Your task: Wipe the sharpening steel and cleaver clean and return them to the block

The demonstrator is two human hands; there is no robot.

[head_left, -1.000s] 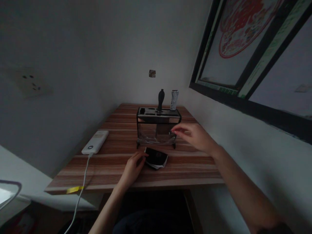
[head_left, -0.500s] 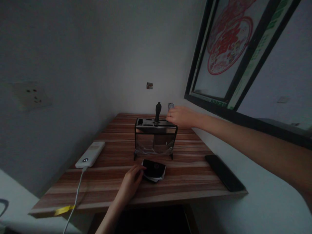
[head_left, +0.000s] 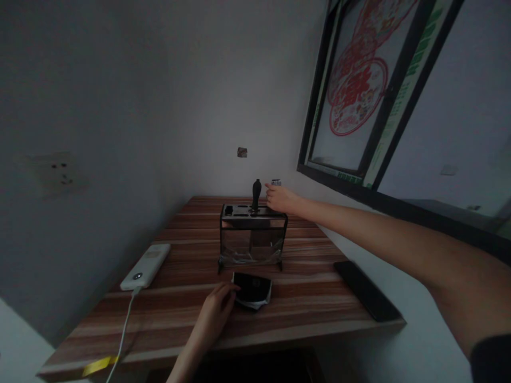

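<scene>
Fingertips of right hand (head_left: 281, 200) at silver can (head_left: 275, 183), grip unclear, left hand (head_left: 216, 315) uncurled against black pouch (head_left: 252, 289)

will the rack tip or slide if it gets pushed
Rack probably slides before tipping: it looks wider than tall, on small feet on a smooth table. Its clear walls look rigid, likely light. The handle standing in top may wobble.

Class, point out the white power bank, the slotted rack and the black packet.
white power bank (head_left: 146, 259): head view, middle of its top face.
slotted rack (head_left: 252, 242): head view, its clear front panel.
black packet (head_left: 253, 287): head view, middle of its dark top.
</scene>
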